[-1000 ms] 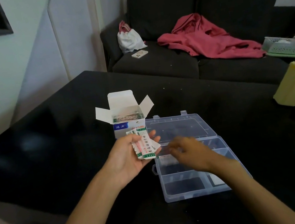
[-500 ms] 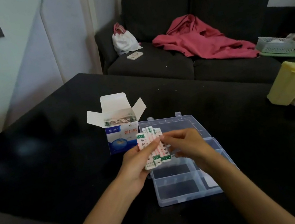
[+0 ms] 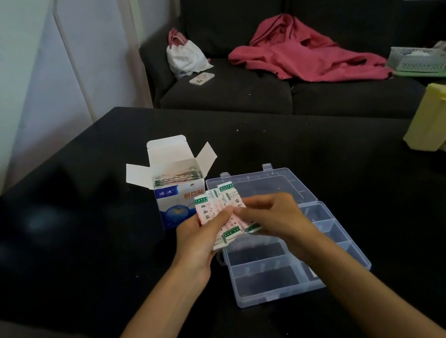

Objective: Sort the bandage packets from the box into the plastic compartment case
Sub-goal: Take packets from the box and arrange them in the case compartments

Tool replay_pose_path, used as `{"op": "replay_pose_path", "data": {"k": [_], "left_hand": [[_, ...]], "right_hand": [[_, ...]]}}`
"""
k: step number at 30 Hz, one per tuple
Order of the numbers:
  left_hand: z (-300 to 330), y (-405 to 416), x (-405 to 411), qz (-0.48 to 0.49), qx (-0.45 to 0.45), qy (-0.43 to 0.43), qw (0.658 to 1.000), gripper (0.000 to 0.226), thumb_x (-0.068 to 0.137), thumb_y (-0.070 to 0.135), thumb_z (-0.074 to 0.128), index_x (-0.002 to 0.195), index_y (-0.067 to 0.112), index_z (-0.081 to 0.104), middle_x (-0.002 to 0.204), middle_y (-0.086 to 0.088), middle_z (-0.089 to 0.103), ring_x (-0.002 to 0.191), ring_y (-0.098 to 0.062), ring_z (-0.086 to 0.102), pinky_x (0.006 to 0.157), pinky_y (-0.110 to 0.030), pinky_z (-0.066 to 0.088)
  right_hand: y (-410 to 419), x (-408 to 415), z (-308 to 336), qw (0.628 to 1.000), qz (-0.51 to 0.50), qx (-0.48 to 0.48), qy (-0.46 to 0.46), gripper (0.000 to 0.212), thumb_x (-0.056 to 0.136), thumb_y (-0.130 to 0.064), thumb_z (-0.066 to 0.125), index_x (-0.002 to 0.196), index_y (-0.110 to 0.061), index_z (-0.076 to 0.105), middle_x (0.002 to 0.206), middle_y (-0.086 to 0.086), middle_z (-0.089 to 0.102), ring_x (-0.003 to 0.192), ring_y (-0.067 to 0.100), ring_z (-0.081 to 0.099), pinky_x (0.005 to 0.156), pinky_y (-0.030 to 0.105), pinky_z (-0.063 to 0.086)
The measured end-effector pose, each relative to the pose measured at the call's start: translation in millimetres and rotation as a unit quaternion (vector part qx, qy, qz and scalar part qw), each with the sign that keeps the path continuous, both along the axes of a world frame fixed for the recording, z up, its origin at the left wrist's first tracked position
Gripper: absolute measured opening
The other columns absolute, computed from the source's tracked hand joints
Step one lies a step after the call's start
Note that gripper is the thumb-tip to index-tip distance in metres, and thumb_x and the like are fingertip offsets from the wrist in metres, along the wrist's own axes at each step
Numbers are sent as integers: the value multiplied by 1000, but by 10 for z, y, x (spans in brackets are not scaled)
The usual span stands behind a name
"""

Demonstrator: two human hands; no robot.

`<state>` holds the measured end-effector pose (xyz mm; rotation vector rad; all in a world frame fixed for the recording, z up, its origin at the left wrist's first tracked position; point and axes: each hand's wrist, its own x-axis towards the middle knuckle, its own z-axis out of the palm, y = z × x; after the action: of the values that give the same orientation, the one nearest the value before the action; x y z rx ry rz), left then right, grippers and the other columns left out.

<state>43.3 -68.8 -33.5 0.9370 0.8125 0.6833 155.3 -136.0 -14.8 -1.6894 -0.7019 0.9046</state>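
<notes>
A dark sofa point(image 3: 298, 45) with a red garment point(image 3: 311, 52) stands behind the black surface point(image 3: 77, 230). On it the clear plastic compartment case point(image 3: 283, 247) lies with its lid flat, so every compartment is reachable. Just beside it stands the bandage box point(image 3: 174, 198), flaps up, more packets inside. Above the case, the left hand point(image 3: 199, 241) grips a fanned bundle of bandage packets point(image 3: 220, 214); the right hand point(image 3: 272, 216) fingers pinch one, probably to peel it off singly.

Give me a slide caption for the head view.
Both hands hold bandage packets above the open compartment case.
</notes>
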Motion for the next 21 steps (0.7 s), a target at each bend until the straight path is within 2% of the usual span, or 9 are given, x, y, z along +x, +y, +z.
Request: {"op": "replay_pose_path", "data": {"k": [3, 6, 9, 13, 16, 21], "left_hand": [[7, -13, 3, -6, 23, 22, 999, 16, 84, 11, 67, 100, 14, 67, 94, -7, 73, 81, -16, 71, 67, -26, 57], [24, 2, -10, -13, 18, 23, 999, 13, 85, 10, 65, 98, 13, 67, 88, -5, 73, 78, -15, 71, 63, -24, 57], [48, 44, -33, -27, -26, 6, 999, 11, 84, 7, 65, 93, 13, 67, 79, -3, 74, 71, -13, 71, 58, -23, 56], [58, 90, -60, -30, -25, 6, 999, 18, 83, 5, 66, 101, 9, 68, 91, -9, 74, 82, -17, 70, 68, -28, 56], [78, 125, -108, -10, 10, 10, 1000, 18, 84, 6, 66, 101, 11, 68, 94, -8, 73, 90, -16, 70, 77, -30, 57], [90, 217, -166, 28, 66, 45, 996, 19, 83, 7, 67, 102, 13, 67, 90, -3, 73, 85, -10, 69, 73, -25, 56]], "right_hand": [[-14, 36, -1, 998, 5, -9, -64, 16, 83, -13, 68, 99, -13, 70, 80, -5, 70, 63, 4, 68, 55, 14, 53], [-7, 75, -20, 996, -14, 7, -88, 14, 81, -11, 70, 95, -13, 70, 88, 1, 72, 68, 8, 70, 60, 19, 57], [-14, 118, 5, 998, -19, 40, -35, 13, 80, -8, 70, 89, -17, 68, 81, 0, 71, 65, 8, 70, 56, 18, 55], [-24, 241, 31, 998, -36, 45, 22, 17, 78, -10, 72, 93, -18, 69, 79, -1, 72, 66, 10, 71, 55, 18, 54], [-37, 345, 38, 1000, -9, 14, -23, 22, 81, -14, 70, 101, -20, 68, 87, -2, 71, 76, 12, 70, 61, 20, 56], [-51, 397, 13, 989, 38, -4, -145, 22, 82, -11, 68, 100, -23, 68, 95, -7, 68, 80, 9, 67, 64, 21, 57]]}}
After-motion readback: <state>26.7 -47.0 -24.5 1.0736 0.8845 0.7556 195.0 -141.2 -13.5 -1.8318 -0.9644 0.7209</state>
